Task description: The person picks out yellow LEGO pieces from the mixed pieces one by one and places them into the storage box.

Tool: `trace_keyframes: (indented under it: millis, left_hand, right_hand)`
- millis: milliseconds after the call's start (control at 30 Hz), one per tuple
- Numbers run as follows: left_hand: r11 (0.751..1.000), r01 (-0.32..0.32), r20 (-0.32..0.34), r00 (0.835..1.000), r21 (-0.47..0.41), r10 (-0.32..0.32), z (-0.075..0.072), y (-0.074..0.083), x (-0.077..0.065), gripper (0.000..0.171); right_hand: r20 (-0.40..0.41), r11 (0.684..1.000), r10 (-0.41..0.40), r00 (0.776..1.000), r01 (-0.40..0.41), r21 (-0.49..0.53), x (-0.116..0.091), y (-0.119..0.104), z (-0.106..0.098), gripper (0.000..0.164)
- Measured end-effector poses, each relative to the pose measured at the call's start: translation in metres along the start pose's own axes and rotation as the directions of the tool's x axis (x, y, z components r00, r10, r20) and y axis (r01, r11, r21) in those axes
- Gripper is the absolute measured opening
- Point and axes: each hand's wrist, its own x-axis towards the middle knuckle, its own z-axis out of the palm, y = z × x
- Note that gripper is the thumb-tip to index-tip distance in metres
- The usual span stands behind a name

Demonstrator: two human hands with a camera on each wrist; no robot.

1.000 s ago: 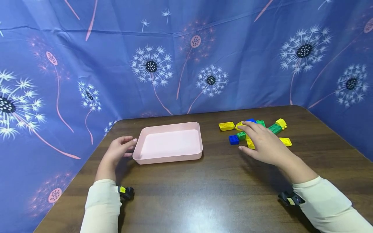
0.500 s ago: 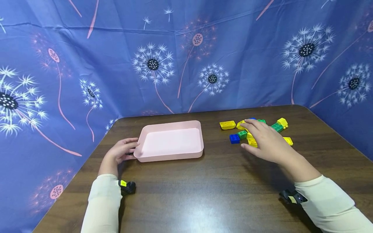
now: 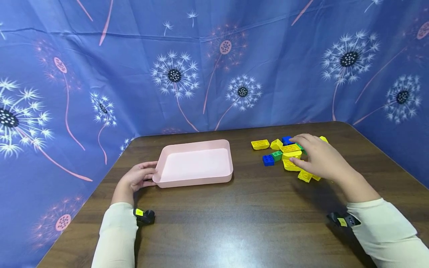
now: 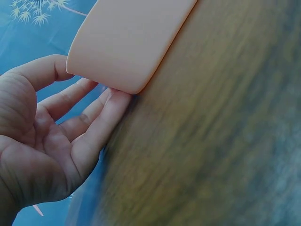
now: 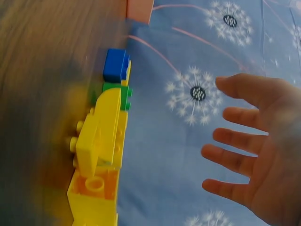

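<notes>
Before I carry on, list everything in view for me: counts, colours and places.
Shallow rectangular pink tray: 1, pink, left of the bricks
Yellow plastic toy bricks: at least 7, yellow, cluster right of the tray, partly hidden
Green plastic toy bricks: at least 2, green, same cluster
Blue plastic toy bricks: 2, blue, same cluster
Wood-grain table: 1, brown, beneath everything
Dandelion-print cloth: blue, behind the table
Wrist devices: 2, black with yellow labels, one per wrist
Long sleeves: 2, cream, on both arms
Left hand: 1, bare, touching the tray's left end
Right hand: 1, bare, over the bricks
</notes>
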Motion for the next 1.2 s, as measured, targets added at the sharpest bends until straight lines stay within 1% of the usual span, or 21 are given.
trace_keyframes:
  millis: [100, 300, 400, 467, 567, 633, 867, 1100, 1200]
  left_hand:
    - [1.0, -0.004, 0.0, 1.0, -0.003, 0.004, -0.001, 0.0, 0.0, 0.063]
    - [1.0, -0.009, 0.0, 1.0, -0.002, 0.009, -0.001, -0.001, -0.001, 0.063]
    - [1.0, -0.009, -0.006, 1.0, 0.002, 0.009, -0.002, -0.001, -0.001, 0.064]
    - [1.0, -0.008, -0.009, 1.0, 0.003, 0.009, -0.002, -0.001, -0.002, 0.065]
    - [1.0, -0.007, -0.015, 1.0, -0.001, 0.007, -0.003, -0.001, -0.002, 0.065]
    - [1.0, -0.006, -0.017, 1.0, -0.003, 0.006, -0.003, -0.001, -0.001, 0.064]
    - [1.0, -0.003, -0.019, 1.0, 0.003, 0.004, -0.002, 0.0, 0.0, 0.063]
    - [1.0, -0.013, -0.011, 1.0, 0.005, 0.013, -0.001, 0.0, 0.001, 0.064]
    - [1.0, -0.012, -0.012, 1.0, 0.001, 0.012, -0.001, -0.001, 0.001, 0.063]
  right_hand:
    - [0.036, 0.999, 0.034, 0.999, -0.034, -0.01, -0.001, 0.006, -0.001, 0.052]
    - [0.061, 0.999, 0.051, 0.997, -0.051, -0.01, -0.002, 0.017, 0.002, 0.042]
    - [0.097, 0.997, 0.071, 0.993, -0.071, 0.0, -0.001, 0.023, 0.005, 0.039]
    - [0.144, 0.995, 0.092, 0.985, -0.096, 0.017, -0.001, 0.028, 0.006, 0.037]
    - [0.227, 0.991, 0.119, 0.967, -0.13, 0.034, -0.002, 0.037, 0.006, 0.035]
    - [0.266, 0.989, 0.125, 0.956, -0.142, 0.048, -0.003, 0.042, 0.005, 0.034]
    - [0.317, 0.988, 0.123, 0.94, -0.146, 0.05, -0.008, 0.054, 0.003, 0.033]
    - [0.398, 0.977, 0.17, 0.902, -0.207, 0.052, -0.012, 0.061, 0.009, 0.04]
    - [0.411, 0.975, 0.183, 0.893, -0.219, 0.041, -0.013, 0.062, 0.01, 0.039]
